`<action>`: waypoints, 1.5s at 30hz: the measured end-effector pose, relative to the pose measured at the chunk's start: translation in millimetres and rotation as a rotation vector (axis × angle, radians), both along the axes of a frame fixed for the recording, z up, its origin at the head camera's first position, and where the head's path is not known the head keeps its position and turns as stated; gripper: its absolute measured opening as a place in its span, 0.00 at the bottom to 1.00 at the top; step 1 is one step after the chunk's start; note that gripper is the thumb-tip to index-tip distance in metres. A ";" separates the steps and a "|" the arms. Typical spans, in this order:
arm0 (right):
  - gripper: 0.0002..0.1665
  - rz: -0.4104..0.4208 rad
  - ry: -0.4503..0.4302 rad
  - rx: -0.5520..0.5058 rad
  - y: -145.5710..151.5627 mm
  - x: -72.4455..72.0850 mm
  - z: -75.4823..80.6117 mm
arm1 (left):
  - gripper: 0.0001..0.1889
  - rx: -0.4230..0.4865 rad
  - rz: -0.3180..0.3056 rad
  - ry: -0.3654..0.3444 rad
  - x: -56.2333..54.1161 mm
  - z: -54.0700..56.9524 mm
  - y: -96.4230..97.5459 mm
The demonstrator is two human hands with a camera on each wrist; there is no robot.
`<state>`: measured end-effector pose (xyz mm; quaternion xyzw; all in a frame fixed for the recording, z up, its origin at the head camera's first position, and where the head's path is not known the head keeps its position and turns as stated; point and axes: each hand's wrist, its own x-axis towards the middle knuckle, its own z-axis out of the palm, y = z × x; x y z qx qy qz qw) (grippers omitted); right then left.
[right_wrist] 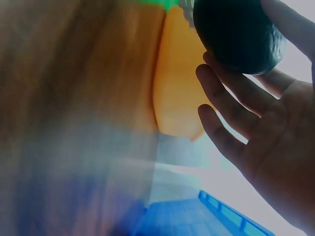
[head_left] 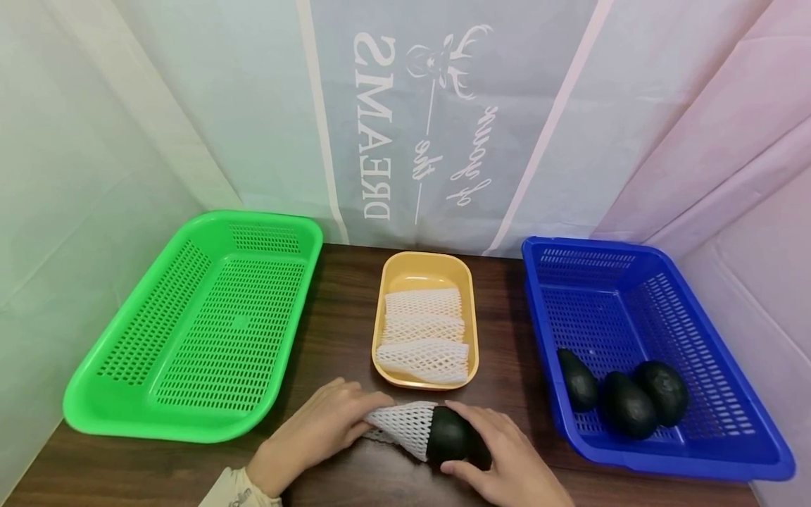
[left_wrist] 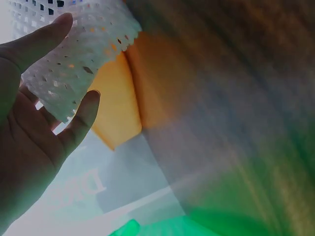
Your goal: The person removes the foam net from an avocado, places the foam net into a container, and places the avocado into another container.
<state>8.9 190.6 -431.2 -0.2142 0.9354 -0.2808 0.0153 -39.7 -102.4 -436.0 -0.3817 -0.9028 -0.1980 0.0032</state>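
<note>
In front of the yellow tray, my right hand [head_left: 507,451] grips a dark avocado [head_left: 448,435] between thumb and fingers. A white foam net sleeve [head_left: 408,426] covers the avocado's left end, while its right end is bare. The sleeve's loose left end is pinched by my left hand [head_left: 326,426]. In the left wrist view, the thumb lies on the foam net [left_wrist: 88,44] with fingers behind it. The right wrist view shows the fingers curved beneath the avocado [right_wrist: 241,34].
Behind the hands, a yellow tray [head_left: 425,262] holds several white foam net sleeves [head_left: 423,359]. To the left stands a green basket [head_left: 196,331]. At right, a blue basket [head_left: 589,317] contains three avocados [head_left: 629,405]. A printed curtain [head_left: 431,127] hangs behind the wooden table [head_left: 342,317].
</note>
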 end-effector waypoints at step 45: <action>0.52 -0.552 0.497 -0.170 73.9 5.5 36.7 | 0.19 0.230 0.198 0.326 -42.9 61.6 -28.2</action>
